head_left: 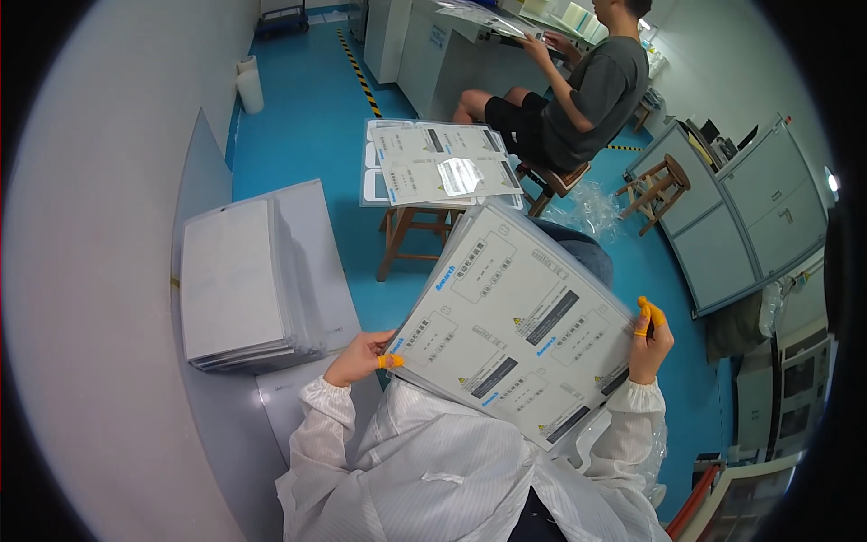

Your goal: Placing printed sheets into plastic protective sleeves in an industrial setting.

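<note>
A stack of printed plastic sheets (506, 325), white with black blocks, blue marks and small yellow triangles, rests tilted on my lap. My left hand (359, 359) pinches the stack's left corner, with an orange finger cot on a fingertip. At the opposite corner my right hand (650, 343) has its fingers bent in at the sheet edge, and orange cots cover several fingertips. How many sheets lie between its fingers is hidden. More printed sheets (420, 172) lie on a wooden stool (397, 239) just beyond the stack.
To my left, a pile of blank white sheets (230, 280) stands on a grey board (316, 244) by the wall. Ahead, a person (596, 99) sits at a workbench (452, 54) handling a clear sheet. Another stool (659, 194), crumpled clear film (587, 210) and grey cabinets (731, 208) stand at right.
</note>
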Action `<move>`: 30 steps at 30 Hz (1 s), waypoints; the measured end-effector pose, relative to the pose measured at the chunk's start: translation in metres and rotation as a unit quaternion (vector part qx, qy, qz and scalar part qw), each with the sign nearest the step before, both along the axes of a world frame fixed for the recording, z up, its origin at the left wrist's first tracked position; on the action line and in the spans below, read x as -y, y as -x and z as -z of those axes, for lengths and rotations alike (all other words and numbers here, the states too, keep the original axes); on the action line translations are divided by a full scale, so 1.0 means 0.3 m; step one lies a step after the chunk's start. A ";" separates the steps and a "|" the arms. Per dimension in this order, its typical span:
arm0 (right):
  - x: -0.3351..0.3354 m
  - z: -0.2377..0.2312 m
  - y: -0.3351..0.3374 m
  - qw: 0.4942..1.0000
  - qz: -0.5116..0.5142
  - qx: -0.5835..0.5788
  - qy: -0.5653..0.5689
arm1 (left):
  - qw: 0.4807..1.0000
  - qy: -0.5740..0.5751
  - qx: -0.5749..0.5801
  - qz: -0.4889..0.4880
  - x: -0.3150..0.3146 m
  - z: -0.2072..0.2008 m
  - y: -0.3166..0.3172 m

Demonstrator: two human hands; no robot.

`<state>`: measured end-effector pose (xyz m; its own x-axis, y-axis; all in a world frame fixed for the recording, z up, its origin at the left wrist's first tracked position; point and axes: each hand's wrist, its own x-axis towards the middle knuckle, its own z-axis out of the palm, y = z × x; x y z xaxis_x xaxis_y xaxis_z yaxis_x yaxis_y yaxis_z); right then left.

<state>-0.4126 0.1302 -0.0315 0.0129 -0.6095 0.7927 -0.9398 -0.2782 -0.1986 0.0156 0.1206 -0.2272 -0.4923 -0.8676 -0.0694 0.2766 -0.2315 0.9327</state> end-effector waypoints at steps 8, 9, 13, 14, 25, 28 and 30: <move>0.000 -0.061 -0.033 0.994 0.038 0.045 -0.090 | 0.999 -0.036 -0.035 -0.014 -0.019 0.013 -0.010; 0.020 -0.071 -0.041 0.997 0.013 0.025 -0.079 | 0.998 -0.035 -0.037 -0.021 -0.031 0.020 -0.007; 0.116 -0.071 -0.054 0.997 -0.036 0.019 -0.061 | 0.998 -0.059 -0.001 -0.023 -0.087 -0.005 -0.013; 0.133 -0.066 -0.052 0.997 -0.038 0.025 -0.061 | 0.998 -0.059 0.005 -0.025 -0.095 -0.015 -0.014; 0.297 0.096 0.039 0.935 -0.011 0.132 -0.329 | 0.992 -0.102 0.046 -0.055 -0.115 -0.186 0.022; 0.320 0.273 0.121 0.933 0.013 0.114 -0.341 | 0.991 -0.114 0.068 -0.031 -0.060 -0.183 0.056; 0.312 0.327 0.162 0.933 0.028 0.128 -0.334 | 0.990 -0.109 0.088 -0.024 -0.014 -0.159 0.067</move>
